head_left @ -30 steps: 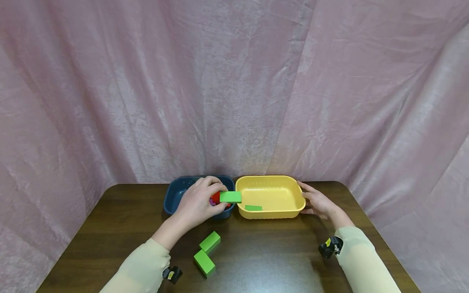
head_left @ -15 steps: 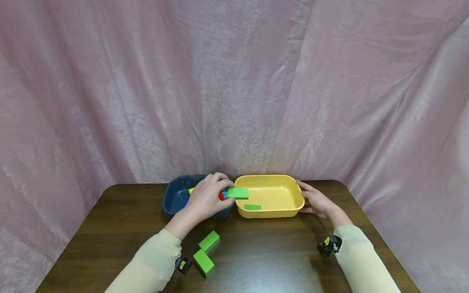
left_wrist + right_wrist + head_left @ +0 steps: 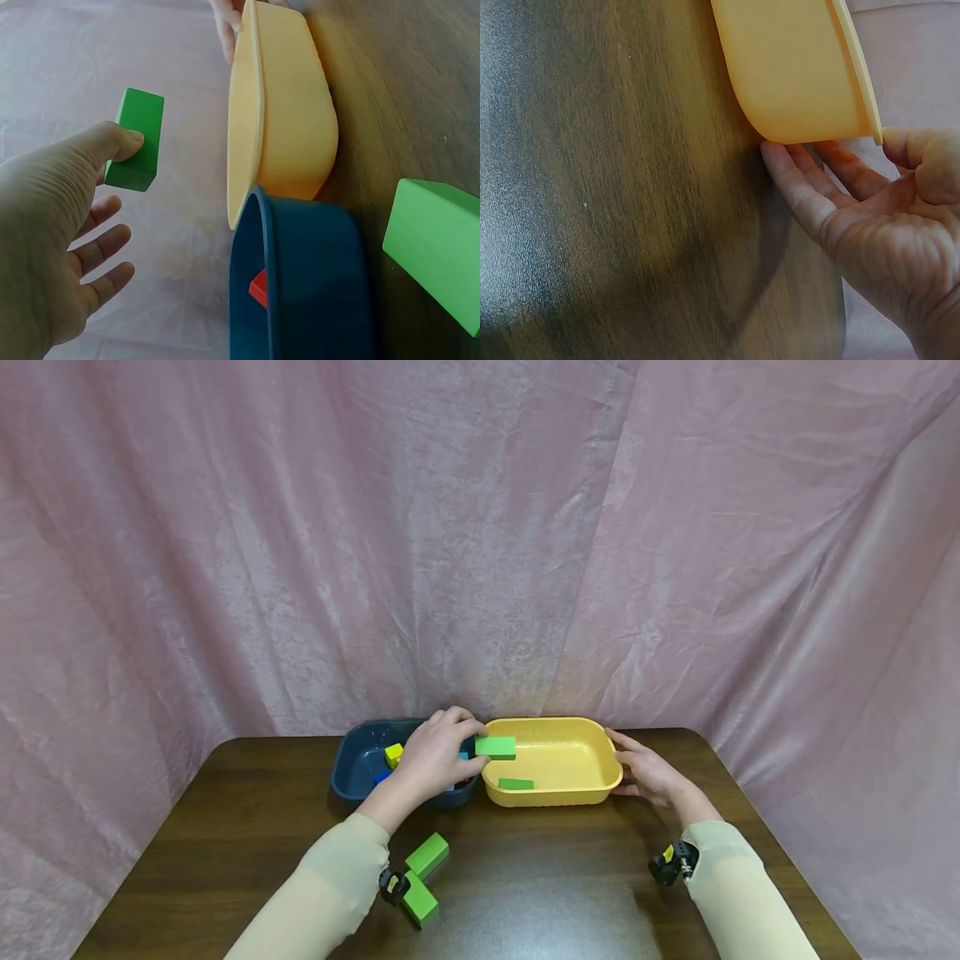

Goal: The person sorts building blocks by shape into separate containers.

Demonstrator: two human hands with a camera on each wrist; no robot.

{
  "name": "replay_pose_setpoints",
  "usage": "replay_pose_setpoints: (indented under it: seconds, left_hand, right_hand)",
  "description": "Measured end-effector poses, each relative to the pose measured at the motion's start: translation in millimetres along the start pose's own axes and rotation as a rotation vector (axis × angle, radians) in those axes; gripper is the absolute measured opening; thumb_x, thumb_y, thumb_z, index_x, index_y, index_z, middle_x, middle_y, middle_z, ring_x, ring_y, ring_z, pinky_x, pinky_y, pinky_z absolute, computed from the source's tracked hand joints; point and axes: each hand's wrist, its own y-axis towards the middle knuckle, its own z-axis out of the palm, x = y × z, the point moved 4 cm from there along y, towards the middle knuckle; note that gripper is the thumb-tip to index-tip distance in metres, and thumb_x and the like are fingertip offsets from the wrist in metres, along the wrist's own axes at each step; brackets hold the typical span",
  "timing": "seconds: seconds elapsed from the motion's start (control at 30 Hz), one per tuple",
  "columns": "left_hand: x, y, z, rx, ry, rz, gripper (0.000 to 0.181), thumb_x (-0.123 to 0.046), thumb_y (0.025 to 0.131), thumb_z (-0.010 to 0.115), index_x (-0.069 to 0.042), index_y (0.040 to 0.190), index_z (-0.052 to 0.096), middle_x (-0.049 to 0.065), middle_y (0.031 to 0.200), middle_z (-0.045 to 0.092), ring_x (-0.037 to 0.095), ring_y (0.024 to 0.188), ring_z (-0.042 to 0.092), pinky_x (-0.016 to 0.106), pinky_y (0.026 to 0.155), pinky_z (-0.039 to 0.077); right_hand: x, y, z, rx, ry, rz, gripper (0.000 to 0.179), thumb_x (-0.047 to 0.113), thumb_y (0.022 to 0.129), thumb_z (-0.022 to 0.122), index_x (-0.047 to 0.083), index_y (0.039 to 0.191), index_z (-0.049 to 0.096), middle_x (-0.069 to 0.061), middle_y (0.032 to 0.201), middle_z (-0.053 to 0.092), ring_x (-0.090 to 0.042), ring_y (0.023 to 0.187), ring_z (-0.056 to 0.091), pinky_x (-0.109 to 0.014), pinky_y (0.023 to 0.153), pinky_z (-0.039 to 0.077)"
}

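Observation:
My left hand (image 3: 435, 758) pinches a green rectangular block (image 3: 497, 747) between thumb and fingers. In the left wrist view the thumb presses on the block's face while the other fingers spread loosely. The block is held up over the left end of the yellow bin (image 3: 555, 798). Inside that bin lies another green block (image 3: 516, 784). At the bin's right end, my right hand (image 3: 651, 774) touches the outer wall. The right wrist view has its thumb tip by the rim (image 3: 877, 136) and its fingers fairly straight against the lower side.
Left of the yellow bin stands a dark blue bin (image 3: 347, 787) with a yellow block (image 3: 393, 754), blue pieces and a red piece (image 3: 259, 288); my left hand partly covers it. Two green blocks (image 3: 427, 855) lie on the wooden table in front. A pink curtain (image 3: 480, 543) hangs behind.
My left hand has moved right and slightly farther back, carrying the green block from over the blue bin's edge to over the yellow bin. The right hand has stayed in place.

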Motion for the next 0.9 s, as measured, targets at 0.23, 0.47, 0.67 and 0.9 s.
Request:
replay_pose_setpoints:
  seconds: [0.23, 0.47, 0.67, 0.9]
  left_hand:
    - [2.7, 7.5, 9.5, 0.049, 0.008, -0.050, 0.040, -0.044, 0.088, 0.079, -0.024, 0.123, 0.074, 0.000, 0.125, 0.059, 0.022, 0.109, 0.053, 0.040, 0.090, 0.050]
    - [3.8, 14.6, 19.4, 0.096, 0.018, -0.098, 0.041, -0.045, 0.088, 0.079, -0.024, 0.123, 0.074, 0.000, 0.124, 0.059, 0.023, 0.110, 0.053, 0.042, 0.093, 0.049]
    - [2.9, 20.2, 29.3, 0.131, 0.049, -0.111, 0.040, -0.046, 0.089, 0.077, -0.026, 0.124, 0.073, 0.000, 0.125, 0.058, 0.023, 0.111, 0.053, 0.043, 0.096, 0.048]
    - [1.1, 26.5, 39.0, 0.161, 0.066, -0.122, 0.039, -0.046, 0.090, 0.076, -0.026, 0.123, 0.074, 0.001, 0.125, 0.058, 0.023, 0.112, 0.052, 0.042, 0.096, 0.047]
  right_hand:
    - [0, 0.1, 0, -0.004, -0.002, 0.004, 0.062, 0.012, 0.110, 0.034, 0.017, 0.167, 0.009, -0.028, 0.158, 0.025, -0.037, 0.122, 0.056, -0.056, 0.098, 0.051]
    - [2, -1.2, 0, -0.007, -0.009, 0.003, 0.061, 0.013, 0.111, 0.033, 0.018, 0.167, 0.009, -0.027, 0.159, 0.024, -0.038, 0.122, 0.056, -0.056, 0.099, 0.051]
    - [3, -1.9, 0, -0.005, -0.013, -0.001, 0.061, 0.013, 0.111, 0.032, 0.018, 0.167, 0.009, -0.027, 0.161, 0.021, -0.038, 0.124, 0.055, -0.056, 0.099, 0.051]
    - [3, -1.8, -1, -0.002, -0.007, 0.004, 0.061, 0.012, 0.111, 0.032, 0.017, 0.167, 0.008, -0.028, 0.159, 0.023, -0.036, 0.122, 0.056, -0.056, 0.099, 0.051]
